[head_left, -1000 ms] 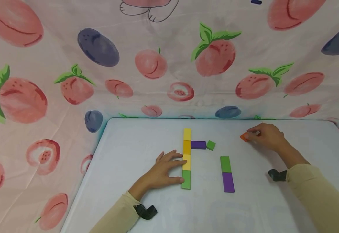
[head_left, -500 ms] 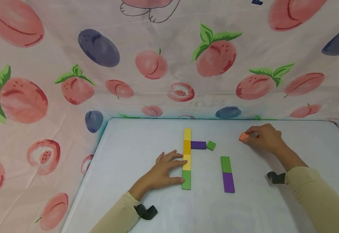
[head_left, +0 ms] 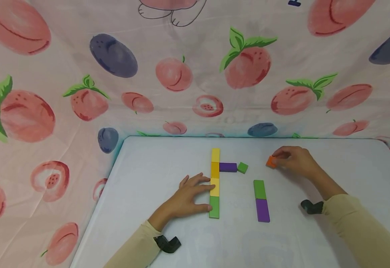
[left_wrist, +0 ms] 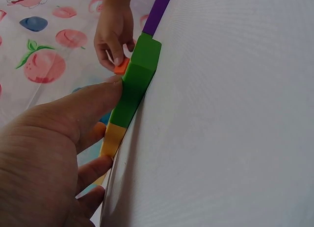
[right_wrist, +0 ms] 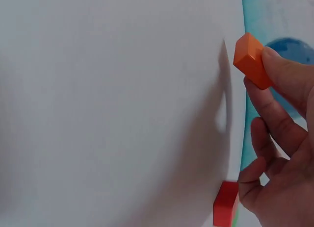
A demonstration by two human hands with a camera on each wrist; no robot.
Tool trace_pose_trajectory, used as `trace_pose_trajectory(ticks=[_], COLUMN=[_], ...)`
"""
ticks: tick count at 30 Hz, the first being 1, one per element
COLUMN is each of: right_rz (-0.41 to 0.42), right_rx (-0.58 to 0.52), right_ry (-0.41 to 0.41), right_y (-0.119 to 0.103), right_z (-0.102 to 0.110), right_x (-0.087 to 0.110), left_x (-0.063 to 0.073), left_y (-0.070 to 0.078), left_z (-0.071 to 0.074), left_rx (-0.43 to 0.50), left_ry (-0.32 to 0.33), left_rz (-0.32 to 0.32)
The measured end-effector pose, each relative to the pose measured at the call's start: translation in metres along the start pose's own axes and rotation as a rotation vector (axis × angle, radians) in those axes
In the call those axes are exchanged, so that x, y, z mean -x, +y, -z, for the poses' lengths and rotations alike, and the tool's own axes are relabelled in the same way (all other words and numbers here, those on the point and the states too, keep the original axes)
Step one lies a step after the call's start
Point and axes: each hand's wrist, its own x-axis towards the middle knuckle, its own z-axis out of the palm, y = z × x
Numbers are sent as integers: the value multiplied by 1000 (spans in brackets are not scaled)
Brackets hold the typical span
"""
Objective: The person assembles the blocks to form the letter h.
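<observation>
My left hand [head_left: 187, 197] lies beside a straight row of blocks, its fingers spread. The thumb touches the green block [head_left: 214, 212] at the near end, and fingertips rest at a yellow block [head_left: 216, 191]. Farther up the row are an amber block [head_left: 215, 170] and another yellow block [head_left: 216, 155]. My right hand [head_left: 295, 160] pinches an orange block [right_wrist: 252, 60] between thumb and finger, above the table in the right wrist view. A red block [right_wrist: 225, 205] shows by its little finger there; I cannot tell whether it is held.
A purple block [head_left: 228, 167] juts right from the row, with a small turned green block [head_left: 242, 168] at its end. Nearer, a green block [head_left: 259, 189] and a purple block [head_left: 262, 210] stand end to end. The white table [head_left: 141, 163] meets a fruit-print cloth [head_left: 178, 41].
My right hand has moved left and slightly nearer with the orange block, toward the small green block. The left hand and the laid blocks have stayed put.
</observation>
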Motion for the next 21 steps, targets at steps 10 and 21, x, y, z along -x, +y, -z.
trace_pose_trajectory(ticks=[10,21], right_rz=[53,54], right_rx=[-47,-46], right_ry=[-71,-117], right_y=[-17,-25], right_z=[-14,-27], right_x=[-5,-10], left_x=[0,0], left_y=[-1,1], left_z=[-1,1], left_rx=[-1,4], left_ry=[6,-4], left_rz=[-9,9])
